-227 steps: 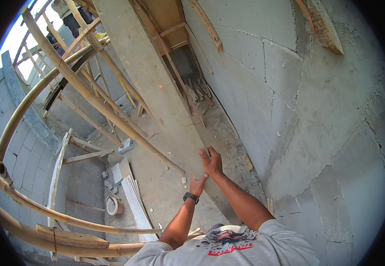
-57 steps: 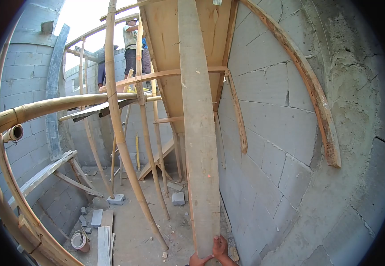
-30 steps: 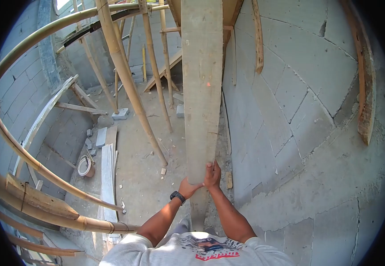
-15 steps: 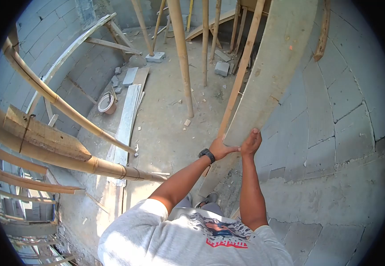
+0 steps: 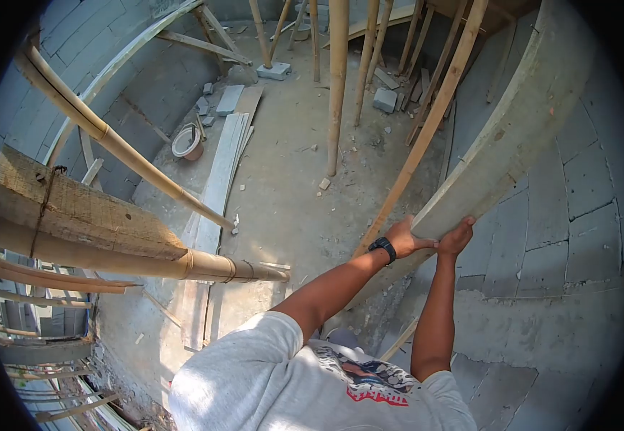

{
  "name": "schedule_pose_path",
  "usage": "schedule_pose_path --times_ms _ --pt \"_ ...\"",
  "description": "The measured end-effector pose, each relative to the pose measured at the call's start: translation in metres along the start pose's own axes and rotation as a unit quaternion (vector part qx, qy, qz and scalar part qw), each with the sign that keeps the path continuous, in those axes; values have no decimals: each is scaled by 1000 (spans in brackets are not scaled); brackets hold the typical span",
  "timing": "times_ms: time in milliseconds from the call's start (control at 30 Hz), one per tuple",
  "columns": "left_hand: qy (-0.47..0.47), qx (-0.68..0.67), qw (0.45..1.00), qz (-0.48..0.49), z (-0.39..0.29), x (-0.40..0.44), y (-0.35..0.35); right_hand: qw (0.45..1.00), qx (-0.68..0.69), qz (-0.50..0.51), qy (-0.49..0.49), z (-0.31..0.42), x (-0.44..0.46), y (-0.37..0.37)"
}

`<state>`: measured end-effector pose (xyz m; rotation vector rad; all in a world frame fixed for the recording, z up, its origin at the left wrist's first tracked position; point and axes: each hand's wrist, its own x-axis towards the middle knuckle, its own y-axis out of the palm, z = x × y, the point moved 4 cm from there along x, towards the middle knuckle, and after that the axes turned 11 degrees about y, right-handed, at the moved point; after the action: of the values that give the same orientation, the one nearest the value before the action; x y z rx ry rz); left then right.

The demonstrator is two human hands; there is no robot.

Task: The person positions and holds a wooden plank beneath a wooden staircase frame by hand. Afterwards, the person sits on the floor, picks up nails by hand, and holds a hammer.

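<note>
A long, wide grey board [image 5: 506,144] rises from my hands toward the upper right, tilted along the block wall. My left hand [image 5: 405,239], with a black watch on its wrist, grips the board's left edge near its lower end. On the opposite edge, my right hand [image 5: 456,238] is closed round the board, the two thumbs close together. Just left of the board, a narrow wooden batten [image 5: 427,144] slants down to near my left wrist.
Bamboo poles [image 5: 338,86] stand on the floor ahead. A thick bamboo rail with a plank [image 5: 89,212] crosses the left side. Beyond it lie white boards [image 5: 220,169], a bucket [image 5: 187,142] and grey blocks [image 5: 384,100]. A block wall [image 5: 563,215] borders the right.
My hands and the board have moved right in view, and the board leans further right. The batten at its left is now separated from it by a wider gap. Both hands keep their grip.
</note>
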<state>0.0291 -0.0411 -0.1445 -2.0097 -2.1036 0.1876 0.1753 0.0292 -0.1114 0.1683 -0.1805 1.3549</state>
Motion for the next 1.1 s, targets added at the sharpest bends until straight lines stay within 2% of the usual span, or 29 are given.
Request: schedule_pose_path --times_ms 67,167,300,400,567,767,867,967,1033,1100 --pt "2 10 1000 -7 0 -2 -1 1000 29 -5 0 7 -3 6" --pt "-20 8 1000 2 2 -6 1 1000 15 20 16 0 -2 0" --pt "-23 42 999 -7 7 -2 3 999 -33 -3 4 0 1 -9" --pt "-21 55 998 -19 6 -2 3 998 36 0 43 5 -5 4" --pt "-60 44 997 15 -3 -4 -2 1000 -5 17 25 -17 3 -11" --pt "-2 24 1000 -9 16 2 9 999 11 -5 31 3 -4 2" --pt "-53 52 997 7 1 -7 1 999 -16 0 34 0 -6 -4" --pt "-30 94 995 -3 3 -4 3 1000 -16 3 17 -3 1 -5" --pt "-28 77 997 -10 6 -10 15 999 -18 11 27 -12 -8 -22" --pt "-3 86 996 -39 11 -1 -4 999 13 36 36 0 -2 -1"
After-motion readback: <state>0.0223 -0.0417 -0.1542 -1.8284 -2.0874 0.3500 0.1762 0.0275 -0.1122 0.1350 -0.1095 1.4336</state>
